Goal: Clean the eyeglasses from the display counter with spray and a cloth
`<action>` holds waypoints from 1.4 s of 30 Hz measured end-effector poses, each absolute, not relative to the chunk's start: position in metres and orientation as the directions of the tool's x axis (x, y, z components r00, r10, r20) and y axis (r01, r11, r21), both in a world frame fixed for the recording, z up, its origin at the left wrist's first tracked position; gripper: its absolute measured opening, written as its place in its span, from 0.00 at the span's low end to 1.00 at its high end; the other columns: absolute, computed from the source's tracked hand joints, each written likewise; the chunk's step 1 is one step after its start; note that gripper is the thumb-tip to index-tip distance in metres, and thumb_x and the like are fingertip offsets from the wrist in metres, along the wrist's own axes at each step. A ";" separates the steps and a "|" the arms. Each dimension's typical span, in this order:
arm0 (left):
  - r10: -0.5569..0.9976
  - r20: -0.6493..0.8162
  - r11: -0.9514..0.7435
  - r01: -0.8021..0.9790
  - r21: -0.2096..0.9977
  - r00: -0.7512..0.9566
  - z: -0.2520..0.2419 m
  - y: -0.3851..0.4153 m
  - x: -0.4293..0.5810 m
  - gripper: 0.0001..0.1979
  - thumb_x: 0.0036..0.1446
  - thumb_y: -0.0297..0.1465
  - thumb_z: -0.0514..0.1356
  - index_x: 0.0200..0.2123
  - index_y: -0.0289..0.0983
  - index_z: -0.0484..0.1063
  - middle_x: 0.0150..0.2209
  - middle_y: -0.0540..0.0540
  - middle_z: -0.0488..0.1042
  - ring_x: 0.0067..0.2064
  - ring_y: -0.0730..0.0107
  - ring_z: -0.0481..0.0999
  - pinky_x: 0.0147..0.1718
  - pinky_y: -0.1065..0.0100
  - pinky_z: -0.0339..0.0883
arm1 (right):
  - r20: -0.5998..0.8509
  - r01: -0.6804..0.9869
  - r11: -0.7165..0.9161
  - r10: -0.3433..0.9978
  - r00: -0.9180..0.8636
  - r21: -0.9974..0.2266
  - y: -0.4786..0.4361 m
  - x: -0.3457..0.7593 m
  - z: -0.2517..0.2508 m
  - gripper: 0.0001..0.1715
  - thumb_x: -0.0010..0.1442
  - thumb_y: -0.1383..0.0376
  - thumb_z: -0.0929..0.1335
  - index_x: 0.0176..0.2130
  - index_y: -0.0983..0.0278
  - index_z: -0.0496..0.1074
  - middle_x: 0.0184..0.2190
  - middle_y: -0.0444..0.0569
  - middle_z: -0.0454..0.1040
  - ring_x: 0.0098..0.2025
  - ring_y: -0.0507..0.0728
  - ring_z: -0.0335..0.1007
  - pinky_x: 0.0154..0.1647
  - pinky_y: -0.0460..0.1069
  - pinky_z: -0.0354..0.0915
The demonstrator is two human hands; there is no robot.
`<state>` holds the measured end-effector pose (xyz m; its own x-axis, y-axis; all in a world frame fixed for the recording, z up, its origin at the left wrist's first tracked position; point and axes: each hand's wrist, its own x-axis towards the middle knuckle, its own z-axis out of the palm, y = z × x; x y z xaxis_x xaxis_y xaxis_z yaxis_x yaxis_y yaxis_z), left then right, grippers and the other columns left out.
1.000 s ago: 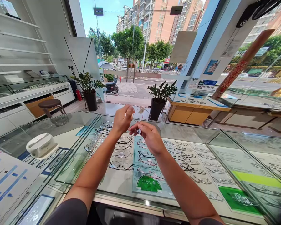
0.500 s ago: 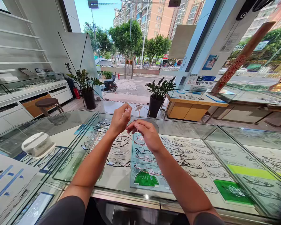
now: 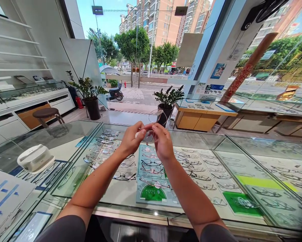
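L fingers lower now, R fingers higher, specs shifted rt.

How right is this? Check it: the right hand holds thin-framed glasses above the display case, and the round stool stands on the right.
Wrong side: the head view shows the round stool on the left. The right hand does hold thin-framed glasses above the display case.

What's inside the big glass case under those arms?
Rows of eyeglasses, a green half-round MOHOE sign and, farther right, a flat green card show inside the glass case. The left forearm and right forearm cover parts, so whatever lies straight behind them can't be seen.
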<state>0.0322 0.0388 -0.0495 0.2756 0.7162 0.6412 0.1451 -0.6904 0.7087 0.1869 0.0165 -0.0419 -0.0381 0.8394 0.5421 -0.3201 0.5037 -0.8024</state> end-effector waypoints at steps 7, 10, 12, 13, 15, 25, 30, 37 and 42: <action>0.715 0.656 -0.696 0.150 0.703 0.244 -0.050 0.033 0.032 0.29 0.71 0.60 0.52 0.33 0.40 0.63 0.22 0.54 0.64 0.24 0.72 0.63 0.25 0.67 0.55 | 0.557 -0.322 0.508 0.828 -0.074 -0.799 0.014 0.186 -0.042 0.13 0.70 0.56 0.70 0.37 0.55 0.85 0.37 0.45 0.82 0.42 0.58 0.74 0.48 0.54 0.66; 0.730 0.642 -0.676 0.114 0.728 0.235 -0.045 0.027 0.030 0.29 0.71 0.60 0.51 0.34 0.40 0.64 0.23 0.53 0.68 0.24 0.71 0.66 0.27 0.67 0.60 | 0.561 -0.330 0.511 0.825 -0.071 -0.793 0.009 0.187 -0.038 0.14 0.70 0.57 0.70 0.37 0.54 0.85 0.38 0.45 0.83 0.43 0.58 0.74 0.50 0.54 0.66; 0.750 0.631 -0.656 0.098 0.748 0.199 -0.044 0.029 0.022 0.24 0.70 0.56 0.55 0.36 0.41 0.65 0.26 0.53 0.69 0.27 0.70 0.68 0.29 0.67 0.63 | 0.562 -0.325 0.515 0.825 -0.063 -0.793 0.004 0.188 -0.035 0.14 0.71 0.58 0.69 0.37 0.54 0.85 0.39 0.46 0.83 0.44 0.58 0.74 0.52 0.55 0.65; 0.764 0.622 -0.642 0.103 0.760 0.172 -0.046 0.032 0.015 0.21 0.68 0.52 0.58 0.38 0.41 0.65 0.27 0.53 0.69 0.28 0.70 0.69 0.30 0.67 0.65 | 0.561 -0.323 0.515 0.826 -0.060 -0.794 0.002 0.189 -0.033 0.15 0.71 0.58 0.69 0.37 0.54 0.85 0.39 0.46 0.84 0.44 0.58 0.74 0.52 0.55 0.65; 0.810 0.575 -0.586 0.151 0.796 0.113 -0.054 0.045 -0.005 0.12 0.63 0.41 0.63 0.42 0.41 0.66 0.32 0.52 0.70 0.31 0.70 0.69 0.33 0.66 0.68 | 0.560 -0.326 0.515 0.826 -0.058 -0.793 -0.001 0.190 -0.031 0.15 0.71 0.58 0.69 0.37 0.54 0.85 0.40 0.46 0.84 0.44 0.58 0.73 0.52 0.55 0.64; 0.865 0.445 -0.160 0.713 0.682 -0.231 -0.141 0.118 -0.113 0.12 0.65 0.36 0.60 0.49 0.39 0.72 0.46 0.39 0.72 0.54 0.50 0.73 0.59 0.51 0.69 | 0.542 -0.305 0.498 0.837 -0.078 -0.812 0.000 0.190 -0.030 0.15 0.71 0.57 0.68 0.38 0.54 0.85 0.42 0.46 0.85 0.45 0.58 0.74 0.51 0.56 0.65; 0.889 0.361 -0.030 0.750 0.660 -0.282 -0.163 0.128 -0.124 0.17 0.65 0.38 0.62 0.54 0.38 0.75 0.46 0.39 0.69 0.57 0.48 0.73 0.60 0.53 0.70 | 0.538 -0.290 0.499 0.840 -0.072 -0.817 0.001 0.190 -0.034 0.15 0.71 0.58 0.68 0.38 0.54 0.85 0.42 0.46 0.85 0.44 0.58 0.74 0.50 0.56 0.65; 0.892 0.311 0.068 0.777 0.626 -0.328 -0.172 0.129 -0.117 0.16 0.63 0.42 0.65 0.51 0.42 0.77 0.50 0.39 0.77 0.56 0.47 0.75 0.55 0.53 0.67 | 0.531 -0.235 0.502 0.843 -0.082 -0.832 -0.001 0.189 -0.035 0.15 0.71 0.57 0.67 0.38 0.54 0.83 0.43 0.47 0.84 0.45 0.59 0.75 0.49 0.57 0.67; 0.914 0.275 0.076 0.793 0.604 -0.298 -0.163 0.119 -0.107 0.17 0.62 0.42 0.67 0.51 0.43 0.77 0.51 0.42 0.84 0.58 0.46 0.75 0.55 0.52 0.62 | 0.530 -0.227 0.501 0.843 -0.089 -0.835 -0.002 0.189 -0.035 0.15 0.71 0.56 0.67 0.38 0.54 0.84 0.43 0.47 0.84 0.45 0.59 0.75 0.50 0.57 0.67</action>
